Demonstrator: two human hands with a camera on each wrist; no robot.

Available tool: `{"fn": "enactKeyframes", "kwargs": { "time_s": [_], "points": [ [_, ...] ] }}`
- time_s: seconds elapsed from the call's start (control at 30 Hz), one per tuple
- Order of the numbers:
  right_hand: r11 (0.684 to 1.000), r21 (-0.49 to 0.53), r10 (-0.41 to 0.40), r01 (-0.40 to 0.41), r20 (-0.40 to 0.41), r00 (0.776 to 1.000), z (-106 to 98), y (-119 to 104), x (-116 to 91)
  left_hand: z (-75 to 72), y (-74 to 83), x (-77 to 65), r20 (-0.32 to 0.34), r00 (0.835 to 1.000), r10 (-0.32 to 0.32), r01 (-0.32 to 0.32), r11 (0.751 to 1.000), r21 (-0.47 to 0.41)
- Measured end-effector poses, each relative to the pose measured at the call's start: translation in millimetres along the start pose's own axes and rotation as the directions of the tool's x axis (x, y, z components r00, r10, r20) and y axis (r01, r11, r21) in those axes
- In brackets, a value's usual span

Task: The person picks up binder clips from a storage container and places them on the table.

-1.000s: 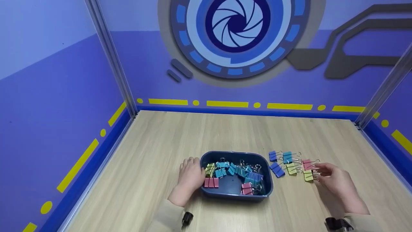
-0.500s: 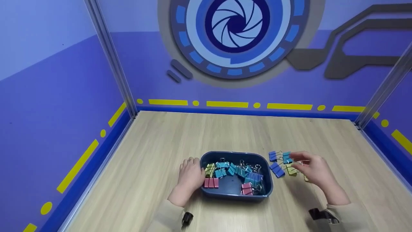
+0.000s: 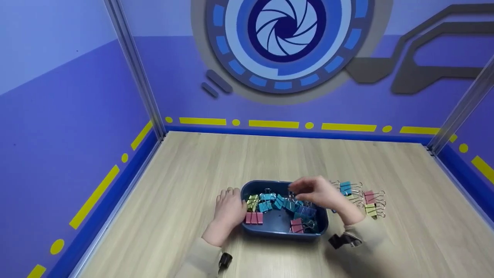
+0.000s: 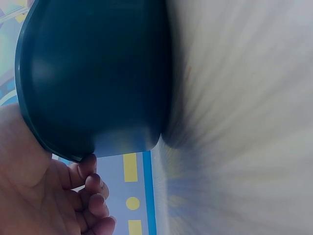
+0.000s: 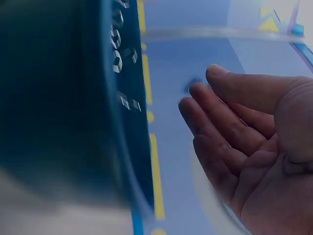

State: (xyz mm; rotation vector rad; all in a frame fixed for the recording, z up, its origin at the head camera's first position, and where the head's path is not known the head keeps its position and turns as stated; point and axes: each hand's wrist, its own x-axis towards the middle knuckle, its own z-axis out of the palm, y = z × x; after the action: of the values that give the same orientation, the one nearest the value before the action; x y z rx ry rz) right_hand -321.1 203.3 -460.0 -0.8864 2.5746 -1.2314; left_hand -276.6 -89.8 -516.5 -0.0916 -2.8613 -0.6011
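Observation:
A dark blue rectangular box [image 3: 270, 234] on the table holds several binder clips in teal, yellow, pink and blue. My left hand [image 3: 230, 208] is at its left end, the thumb hidden behind the wall and the index fingertip against the rim in the left wrist view. Over the box's right end is my right hand [image 3: 318, 192], its thumb and fingers apart with nothing between them in the right wrist view. To its right lie more binder clips: a teal clip [image 3: 345, 188], a pink clip [image 3: 369, 196] and a yellow clip [image 3: 371, 210]. The right forearm partly hides others.
The wooden table [image 3: 216, 158] is bounded by a blue-purple back wall [image 3: 162, 77] and side walls with metal corner posts. A black wrist device [image 3: 225, 261] sits at the left sleeve, and another device [image 3: 341, 241] at the right.
My right hand has moved left from beside the pink and yellow clips, across the loose clips, to above the box's right end. The left hand and the box have stayed put.

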Motion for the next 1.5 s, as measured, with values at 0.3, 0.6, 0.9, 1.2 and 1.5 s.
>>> {"fn": "enactKeyframes", "kwargs": {
  "time_s": [0.3, 0.6, 0.9, 1.2, 1.5],
  "points": [
    [0.998, -0.030, -0.048, 0.054, 0.172, 0.984, 41, -25, 39, -0.5, -0.6, 1.7, 0.020, 1.000, -0.015, 0.015, 1.000, -0.010],
    [0.976, -0.171, -0.084, 0.134, 0.270, 0.959, 61, -50, 58, -3.0, -0.8, 1.4, 0.023, 1.000, 0.000, 0.001, 1.000, -0.019],
    [0.920, -0.300, -0.145, 0.252, 0.337, 0.930, 75, -48, 60, -1.4, -1.3, 0.9, 0.017, 1.000, 0.007, -0.007, 1.000, -0.019],
    [0.904, -0.331, -0.153, 0.270, 0.339, 0.928, 70, -40, 46, 0.3, -2.7, -0.5, 0.001, 1.000, 0.012, -0.012, 1.000, -0.005],
    [0.874, -0.380, -0.136, 0.304, 0.409, 0.902, 56, -54, 41, 0.5, -1.2, 1.2, -0.002, 1.000, 0.009, -0.009, 1.000, -0.005]
  ]
}}
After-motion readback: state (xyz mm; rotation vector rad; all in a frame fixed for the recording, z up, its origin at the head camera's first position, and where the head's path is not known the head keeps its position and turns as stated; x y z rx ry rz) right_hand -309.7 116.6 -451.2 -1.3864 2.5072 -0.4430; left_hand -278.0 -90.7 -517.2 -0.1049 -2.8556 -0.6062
